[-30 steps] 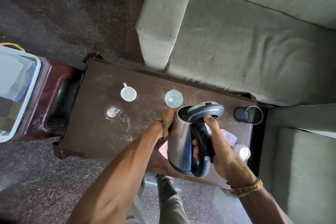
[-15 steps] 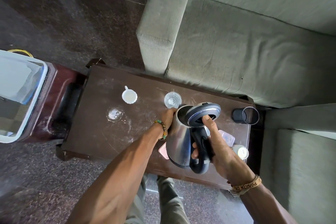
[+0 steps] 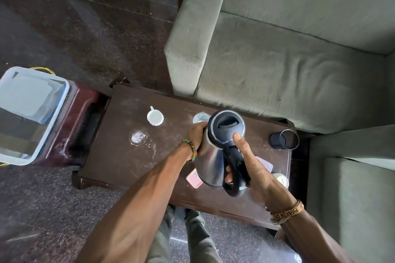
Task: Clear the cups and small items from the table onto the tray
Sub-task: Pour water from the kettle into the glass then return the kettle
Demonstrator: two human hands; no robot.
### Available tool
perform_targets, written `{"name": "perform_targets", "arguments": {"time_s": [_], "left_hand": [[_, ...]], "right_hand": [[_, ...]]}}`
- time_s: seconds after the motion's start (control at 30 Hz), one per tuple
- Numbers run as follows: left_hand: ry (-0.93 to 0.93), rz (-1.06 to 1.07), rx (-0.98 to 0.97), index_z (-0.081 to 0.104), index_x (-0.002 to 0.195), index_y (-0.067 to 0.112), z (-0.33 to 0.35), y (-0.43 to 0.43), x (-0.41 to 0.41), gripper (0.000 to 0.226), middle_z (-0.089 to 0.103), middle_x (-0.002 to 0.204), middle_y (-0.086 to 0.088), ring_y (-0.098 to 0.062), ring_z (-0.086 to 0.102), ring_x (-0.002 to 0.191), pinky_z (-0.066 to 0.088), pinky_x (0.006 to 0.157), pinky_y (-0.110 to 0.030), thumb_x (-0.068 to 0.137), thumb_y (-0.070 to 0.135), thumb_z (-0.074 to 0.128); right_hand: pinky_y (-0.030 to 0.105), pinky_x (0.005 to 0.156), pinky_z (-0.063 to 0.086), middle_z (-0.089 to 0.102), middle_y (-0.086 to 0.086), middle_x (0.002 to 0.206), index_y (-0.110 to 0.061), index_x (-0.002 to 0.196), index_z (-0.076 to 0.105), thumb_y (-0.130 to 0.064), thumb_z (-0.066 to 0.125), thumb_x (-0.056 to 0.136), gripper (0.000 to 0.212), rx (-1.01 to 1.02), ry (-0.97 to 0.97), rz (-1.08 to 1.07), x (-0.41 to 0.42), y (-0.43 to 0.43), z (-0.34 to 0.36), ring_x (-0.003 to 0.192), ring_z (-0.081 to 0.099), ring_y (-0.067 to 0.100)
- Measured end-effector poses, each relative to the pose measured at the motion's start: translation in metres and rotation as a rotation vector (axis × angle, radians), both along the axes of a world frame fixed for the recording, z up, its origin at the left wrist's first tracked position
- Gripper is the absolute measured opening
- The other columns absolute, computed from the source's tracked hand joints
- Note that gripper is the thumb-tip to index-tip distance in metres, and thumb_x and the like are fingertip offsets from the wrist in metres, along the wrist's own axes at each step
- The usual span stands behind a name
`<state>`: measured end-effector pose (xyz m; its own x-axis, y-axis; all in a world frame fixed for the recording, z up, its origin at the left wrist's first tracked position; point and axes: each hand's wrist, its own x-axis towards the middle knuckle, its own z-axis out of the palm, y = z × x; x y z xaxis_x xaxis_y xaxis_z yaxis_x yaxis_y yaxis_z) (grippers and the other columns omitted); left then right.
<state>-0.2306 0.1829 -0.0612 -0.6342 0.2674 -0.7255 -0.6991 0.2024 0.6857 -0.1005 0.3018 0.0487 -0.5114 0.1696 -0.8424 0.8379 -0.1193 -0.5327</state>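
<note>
Steel and black plastic fill the middle of the view: a kettle (image 3: 210, 162) covers much of the right half of the dark wooden surface (image 3: 119, 156), and whether its base touches the wood cannot be told. The right hand (image 3: 252, 168) is wrapped round the black handle, thumb laid forward on the lid's rim. The left hand (image 3: 197, 134) curls against the kettle's upper wall by the spout side, its fingertips hidden behind the body. A clear glass (image 3: 201, 118) shows only as a sliver past the lid. A pink flat item (image 3: 193, 178) sticks out from under the kettle, and a lilac item (image 3: 267, 164) is mostly hidden by the right hand; what either one is cannot be made out. A small white round item (image 3: 281, 179) sits near the surface's right edge, half behind the wrist. Plainly visible are a white cup (image 3: 155, 118) towards the far left, a clear round piece (image 3: 139, 137) nearer the front whose shape is hard to read, and a black tumbler (image 3: 284, 142) lying on its side at the far right corner. The reddish-brown tray (image 3: 85, 100) lies just past the surface's left end, beside a white bin (image 3: 32, 113) cut off by the frame. A grey sofa (image 3: 277, 70) crowds the far edge and another seat (image 3: 352, 198) the right; open floor (image 3: 64, 209) lies at the front and left.
</note>
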Motion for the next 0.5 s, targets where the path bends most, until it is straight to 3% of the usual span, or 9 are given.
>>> {"name": "perform_targets", "arguments": {"time_s": [0.07, 0.13, 0.2, 0.4, 0.5], "left_hand": [[0.019, 0.027, 0.015, 0.069, 0.082, 0.004, 0.008, -0.001, 0.002, 0.026, 0.066, 0.088, -0.018, -0.023, 0.055, 0.085, 0.048, 0.089, -0.05, 0.085, 0.025, 0.052], [0.012, 0.057, 0.027, 0.07, 0.085, 0.005, 0.017, -0.005, 0.005, 0.026, 0.067, 0.089, -0.017, -0.023, 0.056, 0.084, 0.048, 0.09, -0.052, 0.087, 0.024, 0.052], [0.014, 0.104, 0.036, 0.069, 0.08, 0.008, 0.028, -0.01, 0.009, 0.024, 0.067, 0.087, -0.015, -0.022, 0.057, 0.082, 0.05, 0.086, -0.049, 0.088, 0.023, 0.053], [0.089, 0.211, 0.024, 0.069, 0.061, 0.017, 0.058, -0.04, 0.018, 0.024, 0.068, 0.076, -0.009, -0.021, 0.058, 0.074, 0.048, 0.073, -0.04, 0.079, 0.028, 0.058], [0.106, 0.249, 0.014, 0.067, 0.054, 0.018, 0.074, -0.064, 0.02, 0.024, 0.067, 0.073, -0.008, -0.021, 0.057, 0.074, 0.048, 0.072, -0.039, 0.074, 0.029, 0.059]], "right_hand": [[0.039, 0.084, 0.057, 0.074, 0.014, 0.069, -0.017, 0.052, 0.071, -0.105, 0.047, 0.053, 0.092, 0.041, -0.032, 0.03, 0.002, 0.001, 0.004, 0.063, 0.071, 0.021], [0.041, 0.086, 0.056, 0.072, 0.013, 0.067, -0.016, 0.052, 0.069, -0.105, 0.045, 0.054, 0.092, 0.025, 0.001, 0.064, 0.004, 0.0, 0.011, 0.064, 0.07, 0.022], [0.043, 0.086, 0.055, 0.069, 0.014, 0.067, -0.016, 0.059, 0.069, -0.105, 0.044, 0.057, 0.092, 0.006, 0.053, 0.1, 0.006, -0.004, 0.019, 0.066, 0.067, 0.024], [0.029, 0.064, 0.055, 0.066, 0.016, 0.068, -0.014, 0.071, 0.073, -0.104, 0.045, 0.054, 0.095, -0.009, 0.154, 0.154, 0.009, -0.024, 0.04, 0.063, 0.066, 0.024], [0.035, 0.072, 0.053, 0.068, 0.017, 0.07, -0.009, 0.077, 0.073, -0.106, 0.043, 0.051, 0.105, 0.011, 0.169, 0.213, 0.01, -0.041, 0.05, 0.067, 0.067, 0.026]]}}
